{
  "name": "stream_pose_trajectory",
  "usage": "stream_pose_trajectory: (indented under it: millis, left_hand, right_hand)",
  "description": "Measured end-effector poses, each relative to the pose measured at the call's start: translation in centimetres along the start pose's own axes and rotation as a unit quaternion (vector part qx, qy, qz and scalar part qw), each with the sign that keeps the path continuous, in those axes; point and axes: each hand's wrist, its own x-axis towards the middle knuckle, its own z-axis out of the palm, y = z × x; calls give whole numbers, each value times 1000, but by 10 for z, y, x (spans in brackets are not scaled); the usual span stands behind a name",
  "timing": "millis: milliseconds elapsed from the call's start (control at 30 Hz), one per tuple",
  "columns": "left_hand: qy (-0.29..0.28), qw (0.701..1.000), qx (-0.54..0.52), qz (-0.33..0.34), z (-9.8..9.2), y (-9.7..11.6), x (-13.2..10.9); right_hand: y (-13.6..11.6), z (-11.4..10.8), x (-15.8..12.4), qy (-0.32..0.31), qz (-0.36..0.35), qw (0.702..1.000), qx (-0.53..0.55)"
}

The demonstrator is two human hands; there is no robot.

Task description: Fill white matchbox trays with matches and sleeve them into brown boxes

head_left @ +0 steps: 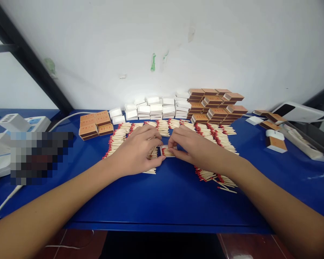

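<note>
My left hand (140,151) and my right hand (191,145) meet over a small white matchbox tray (166,151) filled with red-tipped matches, on the blue table (164,201). Both hands pinch the tray, the left at its left end, the right at its right end. Loose matches (218,138) lie spread in a wide band behind and beside my hands. Part of the band is hidden under my palms.
White inner trays (151,108) are stacked at the back centre. Brown matchbox sleeves stand piled at the back right (216,106) and back left (95,124). More boxes (275,142) and a white power strip (299,138) lie at the right; white devices (5,144) at the left.
</note>
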Motion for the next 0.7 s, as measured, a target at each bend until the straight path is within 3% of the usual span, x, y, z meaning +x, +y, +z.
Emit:
stream_pose_trajectory:
  millis: [200, 333, 467, 700]
  left_hand:
    - [1, 1000, -1, -6, 0, 0, 0]
    - [-9, 1000, -4, -19, 0, -1, 0]
    - [-9, 1000, -5, -20, -1, -2, -1]
    - [-17, 999, -3, -27, -1, -4, -1]
  right_hand:
    - [1, -14, 1, 23, 18, 1000, -4]
    - [21, -48, -5, 21, 128, 991, -43]
    - [45, -67, -16, -68, 220, 972, -46]
    - [51, -65, -23, -147, 298, 943, 4]
